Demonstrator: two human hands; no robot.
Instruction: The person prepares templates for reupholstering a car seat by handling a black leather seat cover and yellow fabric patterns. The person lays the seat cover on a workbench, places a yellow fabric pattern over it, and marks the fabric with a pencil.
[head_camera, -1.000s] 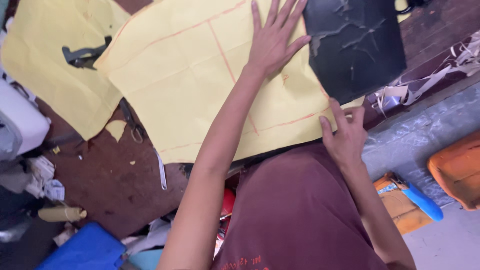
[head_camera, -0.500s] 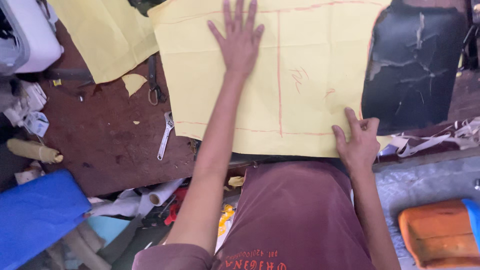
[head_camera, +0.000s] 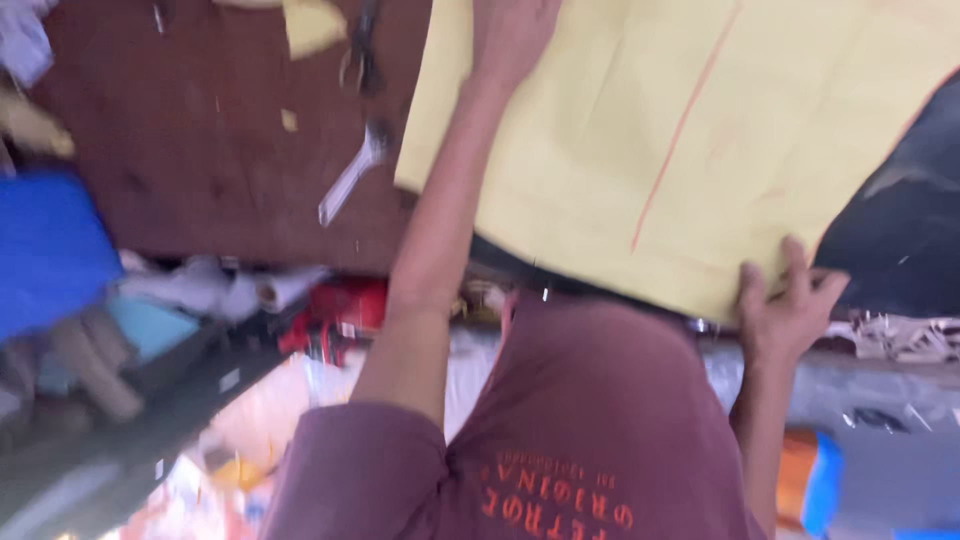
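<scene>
Both hands met the yellow sheet (head_camera: 640, 130) — the left hand (head_camera: 510, 35) lay flat on its upper part, fingers cropped. The right hand (head_camera: 785, 305) pinched its near edge, beside the black sheet (head_camera: 900, 230).

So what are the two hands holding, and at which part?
Right hand grips the large yellow sheet with red lines at its near edge; left hand presses flat on top.
</scene>
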